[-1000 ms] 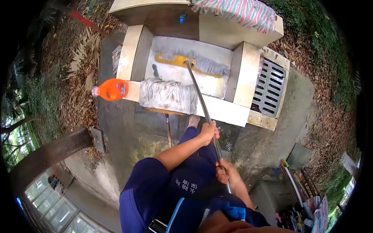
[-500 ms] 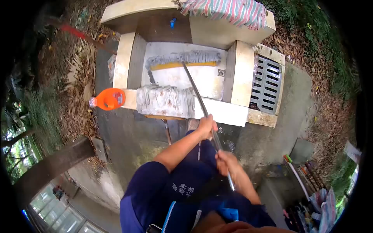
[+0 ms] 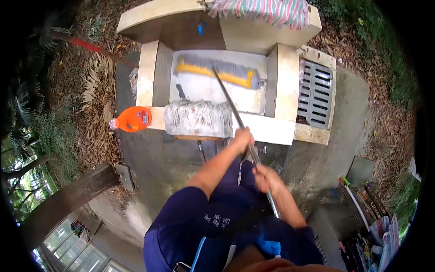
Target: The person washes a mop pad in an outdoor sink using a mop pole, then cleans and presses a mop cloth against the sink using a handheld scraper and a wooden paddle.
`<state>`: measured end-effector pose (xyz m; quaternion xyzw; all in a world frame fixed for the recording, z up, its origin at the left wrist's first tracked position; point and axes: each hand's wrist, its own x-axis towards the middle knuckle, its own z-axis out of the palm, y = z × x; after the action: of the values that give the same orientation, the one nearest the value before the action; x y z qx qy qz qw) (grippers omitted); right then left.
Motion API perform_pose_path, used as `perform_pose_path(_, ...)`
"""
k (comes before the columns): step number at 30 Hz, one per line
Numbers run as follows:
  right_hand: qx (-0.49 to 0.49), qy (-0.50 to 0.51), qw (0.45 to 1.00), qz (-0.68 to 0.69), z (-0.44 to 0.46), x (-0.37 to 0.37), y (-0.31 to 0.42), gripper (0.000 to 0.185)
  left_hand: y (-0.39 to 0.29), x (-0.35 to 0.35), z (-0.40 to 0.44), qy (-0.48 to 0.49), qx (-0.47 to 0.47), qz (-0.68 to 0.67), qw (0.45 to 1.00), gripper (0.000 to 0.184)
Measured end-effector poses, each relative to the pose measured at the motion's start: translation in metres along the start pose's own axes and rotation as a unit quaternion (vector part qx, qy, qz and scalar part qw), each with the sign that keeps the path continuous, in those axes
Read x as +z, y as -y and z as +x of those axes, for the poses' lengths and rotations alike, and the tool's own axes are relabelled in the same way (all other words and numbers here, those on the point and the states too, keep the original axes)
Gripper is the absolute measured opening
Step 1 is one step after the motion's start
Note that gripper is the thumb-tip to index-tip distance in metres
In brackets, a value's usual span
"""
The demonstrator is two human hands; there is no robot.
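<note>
1. Basin point(image 3: 287, 81): one, pale-rimmed, white-floored, directly ahead of me. The head of my mop lay wholly inside its walls.
2. Mop handle point(image 3: 228, 97): one, sloping from the basin, over the near rim, down toward my right side.
3. Mop point(image 3: 229, 77): one, yellow frame with grey strands, in the far half of the basin. Just changed: its head had swung aslant, left end far, right end nearer me. I judged the mop was being worked across the floor, not left at rest. Half a second earlier the head lay almost level, strands hiding more of the frame; now yellow showed along most of its length.
4. Drain grate point(image 3: 315, 95): one, grey, slotted, to the right outside the basin.
5. Grey cloth point(image 3: 199, 119): one, draped over the near rim, left of the handle; same place as earlier.
6. Orange bottle point(image 3: 132, 119): one, at the near-left corner; likewise unmoved.
7. Left hand point(image 3: 244, 138): closed round the handle, higher up.
8. Right hand point(image 3: 268, 180): blurred, fingers curled round the handle, lower down.
9. Drain hole point(image 3: 263, 83): one, just beside the mop's right end, which earlier lay farther off; contact, I could not tell.
</note>
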<state>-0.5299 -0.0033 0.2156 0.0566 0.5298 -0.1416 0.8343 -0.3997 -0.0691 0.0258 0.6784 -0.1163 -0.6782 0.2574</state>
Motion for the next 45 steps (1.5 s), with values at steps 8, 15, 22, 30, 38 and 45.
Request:
perform_pose_path(8,0.012,-0.034,0.999,0.02,-0.057,0.002,-0.041,0.028,-0.008,-0.003,-0.088,0.071,0.074,-0.037,0.994,0.043)
perform_pose_path(15,0.008,0.054,0.998,0.039,0.048,0.001,0.009,0.028,-0.035,-0.019,0.032,0.024,0.015,0.057,0.998,0.048)
perform_pose_path(22,0.041,0.015,0.996,0.077,-0.058,0.009,-0.035,0.03,-0.011,-0.007,-0.084,0.087,0.033,-0.097,0.991,0.045)
perform_pose_path(30,0.014,0.092,0.99,0.108,0.033,0.011,-0.001,0.027,-0.051,-0.019,0.011,-0.01,0.024,-0.017,1.0,0.044)
perform_pose_path(38,0.037,-0.006,0.999,0.031,-0.05,0.0,-0.019,0.026,-0.013,0.011,-0.077,0.072,-0.036,-0.102,0.991,0.037)
perform_pose_path(45,-0.044,0.051,0.998,0.017,0.02,0.009,-0.007,0.028,-0.043,-0.017,-0.007,0.064,0.028,-0.159,0.985,0.039)
